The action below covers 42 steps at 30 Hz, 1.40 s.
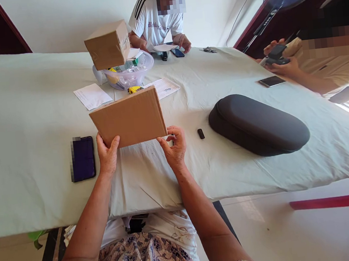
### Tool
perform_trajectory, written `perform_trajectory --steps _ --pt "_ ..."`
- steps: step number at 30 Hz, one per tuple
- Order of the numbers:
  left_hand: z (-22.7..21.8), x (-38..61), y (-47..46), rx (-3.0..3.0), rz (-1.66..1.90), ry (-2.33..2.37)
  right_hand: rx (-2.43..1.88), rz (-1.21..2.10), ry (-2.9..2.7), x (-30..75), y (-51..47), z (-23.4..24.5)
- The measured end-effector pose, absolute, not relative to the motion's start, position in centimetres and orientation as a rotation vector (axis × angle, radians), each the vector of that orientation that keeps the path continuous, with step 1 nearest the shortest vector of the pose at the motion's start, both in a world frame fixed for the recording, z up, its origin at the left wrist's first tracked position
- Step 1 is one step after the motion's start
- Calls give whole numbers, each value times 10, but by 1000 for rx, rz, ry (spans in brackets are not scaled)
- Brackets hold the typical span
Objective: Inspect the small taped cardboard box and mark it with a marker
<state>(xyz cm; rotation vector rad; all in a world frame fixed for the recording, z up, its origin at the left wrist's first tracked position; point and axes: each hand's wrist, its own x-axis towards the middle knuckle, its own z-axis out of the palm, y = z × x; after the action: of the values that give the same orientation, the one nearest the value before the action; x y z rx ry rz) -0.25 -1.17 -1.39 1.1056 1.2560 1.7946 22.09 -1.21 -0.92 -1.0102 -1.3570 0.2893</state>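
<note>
A brown cardboard box is tilted above the cloth-covered table, one broad side facing me. My left hand grips its lower left corner, thumb on the front and fingers behind. At the lower right corner, my right hand pinches the edge between thumb and curled fingers. Behind the box a yellow tape measure shows in part, beside a printed paper. A dark phone lies left of my left hand. Right of my right hand rests a small black object.
A large black hard case occupies the table's right side. Farther back, a clear plastic basin holds bottles, with another cardboard box on top. A white paper lies nearby. One person sits opposite; another person holds a dark device.
</note>
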Motion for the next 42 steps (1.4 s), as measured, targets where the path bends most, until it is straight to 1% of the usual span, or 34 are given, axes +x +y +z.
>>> perform_trajectory --steps 3,6,11,17,21,31,38,42 --pt "-15 -3 -11 1044 1832 1305 -903 220 -1428 222 -13 -4" --pt "-17 -2 -10 973 1856 1331 -891 205 -1474 222 -16 2" --pt "-19 -6 -7 946 1916 1323 -945 395 -1634 221 -19 4" --pt "-15 -7 -8 925 1822 1227 -1014 567 -1766 217 -19 -3" --pt "-12 -1 -10 862 1796 1148 -1038 626 -1757 215 -20 -3" --pt "-6 -4 -13 796 1732 1132 -986 679 -1801 214 -22 2" --pt "-14 -4 -9 1004 1801 1071 -1116 824 -1672 222 -21 -4" --pt "-15 -2 -9 1120 1841 1105 -1146 719 -1516 227 -16 -7"
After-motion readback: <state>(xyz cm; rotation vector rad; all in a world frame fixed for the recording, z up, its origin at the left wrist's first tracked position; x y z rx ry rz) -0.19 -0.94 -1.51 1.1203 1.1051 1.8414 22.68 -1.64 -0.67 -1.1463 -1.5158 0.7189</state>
